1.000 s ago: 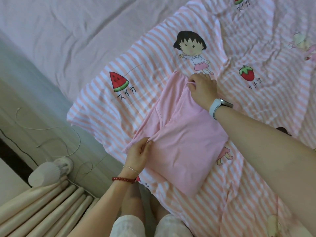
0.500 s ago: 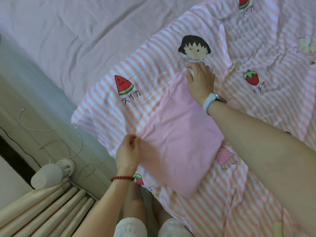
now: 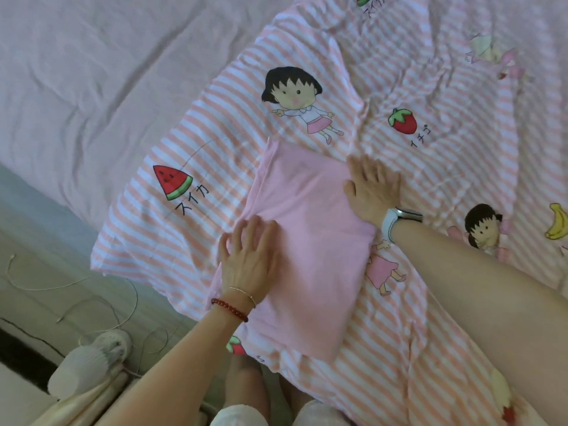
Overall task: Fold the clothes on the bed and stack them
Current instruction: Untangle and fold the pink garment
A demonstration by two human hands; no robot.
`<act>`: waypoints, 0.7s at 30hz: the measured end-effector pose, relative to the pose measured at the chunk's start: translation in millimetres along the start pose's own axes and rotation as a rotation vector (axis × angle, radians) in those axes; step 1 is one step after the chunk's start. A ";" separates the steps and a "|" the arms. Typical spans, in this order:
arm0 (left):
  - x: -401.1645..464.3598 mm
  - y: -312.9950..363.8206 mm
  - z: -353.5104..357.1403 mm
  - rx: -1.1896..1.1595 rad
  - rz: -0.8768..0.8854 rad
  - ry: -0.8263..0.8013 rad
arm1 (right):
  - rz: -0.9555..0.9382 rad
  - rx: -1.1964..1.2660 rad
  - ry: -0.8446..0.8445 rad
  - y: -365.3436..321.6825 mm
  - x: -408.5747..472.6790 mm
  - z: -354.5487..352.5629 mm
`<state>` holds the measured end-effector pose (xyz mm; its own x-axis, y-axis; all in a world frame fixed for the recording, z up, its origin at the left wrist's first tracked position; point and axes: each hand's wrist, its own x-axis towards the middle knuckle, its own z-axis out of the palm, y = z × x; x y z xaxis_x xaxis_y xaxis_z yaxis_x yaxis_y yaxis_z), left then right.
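A bed fills most of the view, its plain pale pink sheet (image 3: 101,72) stretching away on the left and a pink-and-white striped quilt printed with cartoon girls, strawberries and a watermelon slice (image 3: 445,167) spread over the near part; below the bed edge, at lower left, a grey floor carries loose thin cords and a small white fan (image 3: 86,364). The soft pink cotton garment, folded into a long rectangle (image 3: 310,241), lies flat on the striped quilt close to the near edge of the bed, its long axis running away from the person and leaning slightly to the left. The left hand (image 3: 249,259) rests palm down on the garment's left edge, fingers spread and nearly straight, pinching nothing. The right hand (image 3: 373,187) lies flat at the far right corner, fingers straight, partly on the garment and partly on the quilt. The two hands are well apart, one on either long side, with the body of the garment between them. The left hand sits nearer the person and the near short end; the right hand is nearer the far end. Judging from this, the fold is being pressed smooth, and a further fold would likely bring one short end over the other along that long axis. No stack of finished clothes is in view.
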<state>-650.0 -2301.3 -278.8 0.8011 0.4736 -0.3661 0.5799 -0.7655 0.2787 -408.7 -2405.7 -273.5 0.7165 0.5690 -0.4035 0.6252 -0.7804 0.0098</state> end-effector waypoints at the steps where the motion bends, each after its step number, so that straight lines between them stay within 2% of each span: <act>1: 8.6 1.3 -7.6 -0.017 -0.004 0.051 | 0.004 0.029 0.061 7.2 1.1 -2.8; 4: 50.7 9.1 -30.7 -0.036 0.030 0.145 | 0.032 0.152 0.138 24.4 -0.5 -8.9; 8: 127.3 16.4 -53.4 0.197 0.207 0.046 | 0.114 0.376 -0.003 35.9 -0.8 -13.4; 10: 157.1 16.2 -61.7 0.278 0.244 0.007 | 0.126 0.406 -0.080 40.0 4.0 -15.8; 14: 199.4 15.3 -82.7 0.301 0.254 -0.104 | 0.204 0.557 -0.120 43.2 8.2 -25.3; 17: 215.8 18.7 -94.8 0.369 0.345 -0.221 | 0.191 0.595 -0.161 43.5 8.1 -31.4; 19: 220.0 20.1 -97.4 0.308 0.369 -0.363 | 0.179 0.585 -0.206 44.8 7.6 -36.0; 21: 222.4 21.2 -100.2 0.184 0.367 -0.437 | 0.175 0.615 -0.228 48.5 6.6 -41.9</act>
<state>-444.6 -2168.6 -265.3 0.7863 -0.0295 -0.6172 0.2101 -0.9265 0.3120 -360.7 -2429.0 -237.4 0.6654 0.4048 -0.6271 0.1677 -0.8997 -0.4029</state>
